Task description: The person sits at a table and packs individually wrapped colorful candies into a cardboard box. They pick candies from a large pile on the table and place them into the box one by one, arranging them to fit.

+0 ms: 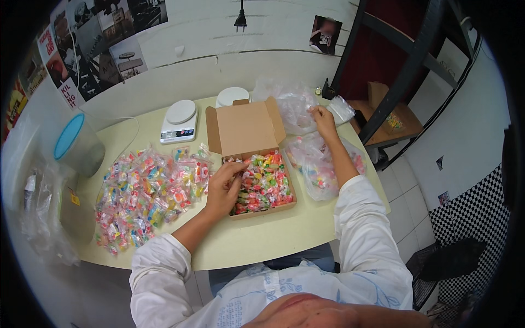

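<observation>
An open cardboard box (292, 197) full of wrapped candies (262, 180) stands in front of me, its lid (246, 129) tipped back. Over the box's left side is my left hand (223, 188), fingers bent above the candies; whether it holds one is hidden. My right hand (324, 121) reaches past the box, thumb and forefinger close together at the edge of a translucent plastic bag (293, 110). I cannot tell if they grip it. Below my right forearm lies another plastic bag (322, 180) with candies inside. A pile of small clear packets of candies (151, 192) spreads left of the box.
A white kitchen scale (179, 123) stands behind the pile, and a second scale (232, 96) behind the lid. At the left are a blue-rimmed bin (82, 147) and hanging plastic (45, 213). Clear plastic sleeves (341, 110) lie near the right table edge, beside a dark metal frame (393, 82).
</observation>
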Tool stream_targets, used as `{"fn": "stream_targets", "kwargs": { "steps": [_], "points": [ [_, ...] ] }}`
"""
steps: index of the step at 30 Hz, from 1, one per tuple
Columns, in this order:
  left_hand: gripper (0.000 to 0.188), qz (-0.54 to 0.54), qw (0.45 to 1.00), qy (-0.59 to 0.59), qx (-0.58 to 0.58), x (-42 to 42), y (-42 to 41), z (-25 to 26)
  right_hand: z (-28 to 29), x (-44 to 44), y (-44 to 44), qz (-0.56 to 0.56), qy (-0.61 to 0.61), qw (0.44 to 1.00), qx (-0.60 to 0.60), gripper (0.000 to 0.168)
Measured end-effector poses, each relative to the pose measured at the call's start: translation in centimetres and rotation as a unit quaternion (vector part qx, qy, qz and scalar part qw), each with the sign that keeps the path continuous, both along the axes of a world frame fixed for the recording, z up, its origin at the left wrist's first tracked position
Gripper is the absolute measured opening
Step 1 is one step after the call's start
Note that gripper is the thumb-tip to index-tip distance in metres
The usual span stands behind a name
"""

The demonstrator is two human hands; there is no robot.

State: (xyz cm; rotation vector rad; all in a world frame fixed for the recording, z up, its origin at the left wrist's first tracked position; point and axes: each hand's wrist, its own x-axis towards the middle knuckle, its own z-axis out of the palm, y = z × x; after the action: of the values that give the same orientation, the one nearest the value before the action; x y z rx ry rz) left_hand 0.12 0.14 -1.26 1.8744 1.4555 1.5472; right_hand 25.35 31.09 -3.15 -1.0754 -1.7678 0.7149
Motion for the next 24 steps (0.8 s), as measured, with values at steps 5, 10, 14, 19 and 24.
{"fn": "stream_targets", "kwargs": {
  "steps": [5, 10, 14, 19, 24],
  "points": [
    [0.039, 0.014, 1.0, -0.007, -0.027, 0.1, -0.8, 0.8, 5.3, -1.6, -3.9, 0.018, 0.183, 0.98, -0.072, 0.027],
    [0.049, 0.029, 0.999, 0.018, -0.005, -0.2, -1.0, 3.2, 9.0, -3.7, -11.2, 0.307, 0.075, 0.947, -0.059, 0.027],
    [0.052, 0.016, 1.0, -0.007, 0.005, 0.7, -1.2, 5.3, 8.6, -6.4, -17.9, 0.424, -0.004, 0.906, -0.001, 0.026],
    [0.044, -0.029, 0.991, -0.111, -0.065, 1.2, -1.1, 2.9, 8.6, -7.1, -20.3, 0.441, -0.067, 0.894, -0.03, 0.021],
    [0.036, -0.029, 0.969, -0.216, -0.113, 0.9, -1.9, 1.6, 8.4, -7.6, -21.6, 0.407, -0.022, 0.911, 0.059, 0.019]
  ]
}}
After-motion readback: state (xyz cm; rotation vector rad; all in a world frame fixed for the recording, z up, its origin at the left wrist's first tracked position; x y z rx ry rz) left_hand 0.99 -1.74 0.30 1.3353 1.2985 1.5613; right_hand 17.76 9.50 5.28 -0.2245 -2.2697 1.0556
